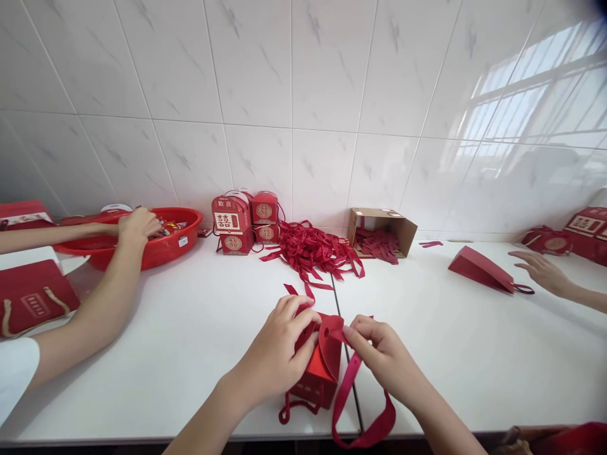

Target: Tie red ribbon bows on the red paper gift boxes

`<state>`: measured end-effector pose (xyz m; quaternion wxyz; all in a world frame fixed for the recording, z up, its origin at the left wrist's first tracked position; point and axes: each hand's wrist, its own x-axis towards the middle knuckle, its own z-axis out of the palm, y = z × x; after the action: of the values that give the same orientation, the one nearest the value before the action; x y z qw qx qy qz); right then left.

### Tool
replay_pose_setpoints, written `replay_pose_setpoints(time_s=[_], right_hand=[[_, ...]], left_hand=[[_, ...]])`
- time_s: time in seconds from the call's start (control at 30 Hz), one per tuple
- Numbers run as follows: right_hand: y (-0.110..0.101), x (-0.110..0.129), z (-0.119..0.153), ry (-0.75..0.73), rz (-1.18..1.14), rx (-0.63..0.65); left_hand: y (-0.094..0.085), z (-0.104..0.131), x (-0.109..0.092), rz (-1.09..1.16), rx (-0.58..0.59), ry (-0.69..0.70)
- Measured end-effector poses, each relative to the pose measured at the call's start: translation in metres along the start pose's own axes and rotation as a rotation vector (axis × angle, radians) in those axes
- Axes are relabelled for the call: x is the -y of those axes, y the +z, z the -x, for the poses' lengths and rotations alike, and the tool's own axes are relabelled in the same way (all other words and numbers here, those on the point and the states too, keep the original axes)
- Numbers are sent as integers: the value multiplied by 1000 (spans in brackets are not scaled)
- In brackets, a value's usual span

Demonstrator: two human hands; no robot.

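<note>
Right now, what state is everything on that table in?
Front red box: flaps bent inward, held by left grip.
Front ribbon: pinched by right grip, long loop loose.
Ribbon pile: loose, tangled.
Cardboard box: open side forward, red strips spilling out.
Small boxes: stacked, apparently closed.
Basin: open-topped, holding wrapped pieces.
Red carton, right: lying down, open or shut unclear.
Rope-handled box, left: cut off by frame, state unclear.

Right in front of you stands a small, glossy red card box, upright and slightly turned, its curved top flaps folded upward, a twisted dark-red cord hanging at its near side. Your long, flat crimson fabric ribbon meets a flap by its round hole, then loops down beside the box.
</note>
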<state>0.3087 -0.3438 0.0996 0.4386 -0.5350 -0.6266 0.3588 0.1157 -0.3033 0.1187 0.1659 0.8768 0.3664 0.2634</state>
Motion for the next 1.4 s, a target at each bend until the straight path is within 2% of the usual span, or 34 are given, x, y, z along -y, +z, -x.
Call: replay_pose_setpoints(time_s=[0.23,0.5,0.63,0.77,0.87,0.97,1.1,1.23,1.3,1.4], right_hand=[[5,9,-6,-7,94,31],[9,10,-6,-4,194,52],[11,12,-4,-15,268,57],[10,11,-4,-62,344,-40],[8,10,-7,-196,264,-88],[10,13,-11,-289,69,11],[14,22,-16,-268,-202,44],[18,34,-20,-235,-215,84],[16,41,-18,-246,-229,51],[-2,46,-3,-355,-277,-110]], left_hand=[[-2,0,1,100,-30,-48],[-1,1,1,160,7,-21],[1,0,-1,152,-21,-23],[1,-2,-1,175,-76,-10],[-3,-3,-3,213,-164,34],[-10,-5,-9,208,-333,125],[-16,-8,-17,226,-493,221],[-20,-10,-19,228,-609,207],[-21,-5,-17,208,-575,173],[-19,11,-8,156,-374,52]])
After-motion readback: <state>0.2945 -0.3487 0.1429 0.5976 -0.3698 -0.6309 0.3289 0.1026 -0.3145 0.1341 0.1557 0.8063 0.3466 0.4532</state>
